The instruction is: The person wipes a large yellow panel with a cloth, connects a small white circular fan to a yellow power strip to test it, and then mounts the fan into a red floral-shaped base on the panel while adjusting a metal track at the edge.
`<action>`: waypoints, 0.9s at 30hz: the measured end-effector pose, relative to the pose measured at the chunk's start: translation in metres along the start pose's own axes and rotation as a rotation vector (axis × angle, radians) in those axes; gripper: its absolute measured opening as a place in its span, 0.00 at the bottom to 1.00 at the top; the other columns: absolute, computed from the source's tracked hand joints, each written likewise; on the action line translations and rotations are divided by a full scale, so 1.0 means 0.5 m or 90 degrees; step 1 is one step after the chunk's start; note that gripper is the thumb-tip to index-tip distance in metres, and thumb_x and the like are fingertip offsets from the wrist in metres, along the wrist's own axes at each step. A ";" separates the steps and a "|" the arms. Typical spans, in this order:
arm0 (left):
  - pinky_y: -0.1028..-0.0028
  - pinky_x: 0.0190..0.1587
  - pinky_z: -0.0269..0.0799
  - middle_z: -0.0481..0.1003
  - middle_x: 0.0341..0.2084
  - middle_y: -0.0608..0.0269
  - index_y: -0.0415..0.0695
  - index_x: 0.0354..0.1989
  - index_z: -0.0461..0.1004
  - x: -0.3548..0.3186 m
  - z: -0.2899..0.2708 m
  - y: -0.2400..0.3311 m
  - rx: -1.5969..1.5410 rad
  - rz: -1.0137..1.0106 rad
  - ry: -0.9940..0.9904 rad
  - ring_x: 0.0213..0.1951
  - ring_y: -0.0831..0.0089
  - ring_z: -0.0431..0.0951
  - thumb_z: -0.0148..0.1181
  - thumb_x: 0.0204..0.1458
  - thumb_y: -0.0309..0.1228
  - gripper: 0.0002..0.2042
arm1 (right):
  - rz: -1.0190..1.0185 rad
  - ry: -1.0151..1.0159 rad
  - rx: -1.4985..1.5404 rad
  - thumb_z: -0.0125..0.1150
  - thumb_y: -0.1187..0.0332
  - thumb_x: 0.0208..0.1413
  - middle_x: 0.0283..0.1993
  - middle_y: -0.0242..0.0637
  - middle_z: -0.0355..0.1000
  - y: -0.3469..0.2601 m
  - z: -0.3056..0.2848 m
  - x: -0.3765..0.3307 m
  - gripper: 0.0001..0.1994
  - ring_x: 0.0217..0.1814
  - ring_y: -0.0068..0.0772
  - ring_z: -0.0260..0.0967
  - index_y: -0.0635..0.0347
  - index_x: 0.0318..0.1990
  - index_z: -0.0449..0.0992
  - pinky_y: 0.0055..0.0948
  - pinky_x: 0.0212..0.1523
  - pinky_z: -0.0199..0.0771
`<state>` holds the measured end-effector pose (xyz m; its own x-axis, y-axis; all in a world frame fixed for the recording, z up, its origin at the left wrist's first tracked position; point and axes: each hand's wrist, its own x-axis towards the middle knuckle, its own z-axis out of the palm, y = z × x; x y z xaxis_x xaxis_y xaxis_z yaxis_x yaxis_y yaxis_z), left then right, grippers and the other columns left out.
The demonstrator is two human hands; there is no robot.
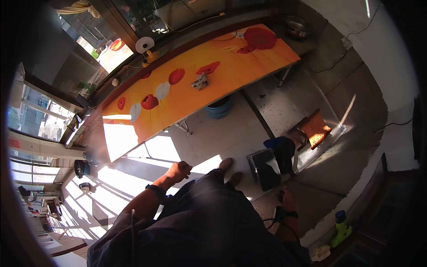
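Observation:
My left hand hangs in front of my body with its fingers curled into a loose fist. Nothing shows in it, and a dark band circles the wrist. In shadow by my right side, my right hand is dim; its fingers seem bent, but their grip is not clear. A dark box-shaped thing on the floor is nearest to that hand, apart from it. Ahead stands a long table with an orange top and red and white flower prints. A crumpled grey cloth lies on it.
A blue bucket sits under the table. To the right are a dark bag-like thing and an orange slotted piece. A green bottle stands at lower right. A metal basin is beyond the table's far right end.

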<state>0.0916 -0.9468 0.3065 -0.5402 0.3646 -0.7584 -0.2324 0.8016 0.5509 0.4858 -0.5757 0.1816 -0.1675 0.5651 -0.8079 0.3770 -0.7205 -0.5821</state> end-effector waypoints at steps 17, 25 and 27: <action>0.71 0.32 0.78 0.78 0.28 0.57 0.34 0.38 0.75 0.149 -0.126 0.001 -0.125 -0.003 0.048 0.27 0.69 0.80 0.57 0.60 0.38 0.15 | -0.510 -0.283 -0.688 0.57 0.58 0.60 0.50 0.46 0.74 -0.192 0.147 0.142 0.21 0.50 0.48 0.73 0.62 0.56 0.71 0.44 0.52 0.73; 0.71 0.30 0.78 0.79 0.28 0.57 0.34 0.41 0.74 0.238 -0.216 0.069 -0.214 0.004 0.064 0.28 0.70 0.81 0.58 0.58 0.41 0.18 | -0.128 -0.063 -0.264 0.52 0.59 0.64 0.41 0.41 0.73 -0.398 0.328 0.191 0.16 0.40 0.40 0.71 0.59 0.51 0.74 0.39 0.42 0.73; 0.71 0.31 0.78 0.79 0.28 0.56 0.34 0.41 0.74 0.250 -0.228 0.067 -0.194 -0.020 0.075 0.28 0.69 0.81 0.59 0.58 0.41 0.18 | -0.115 -0.052 -0.255 0.52 0.59 0.64 0.39 0.39 0.72 -0.436 0.360 0.202 0.15 0.37 0.38 0.70 0.59 0.50 0.74 0.38 0.39 0.72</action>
<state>-0.0759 -0.9284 0.2699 -0.6145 0.2701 -0.7412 -0.4723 0.6267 0.6199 0.2229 -0.4337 0.2104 -0.3277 0.6223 -0.7109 0.6552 -0.3924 -0.6455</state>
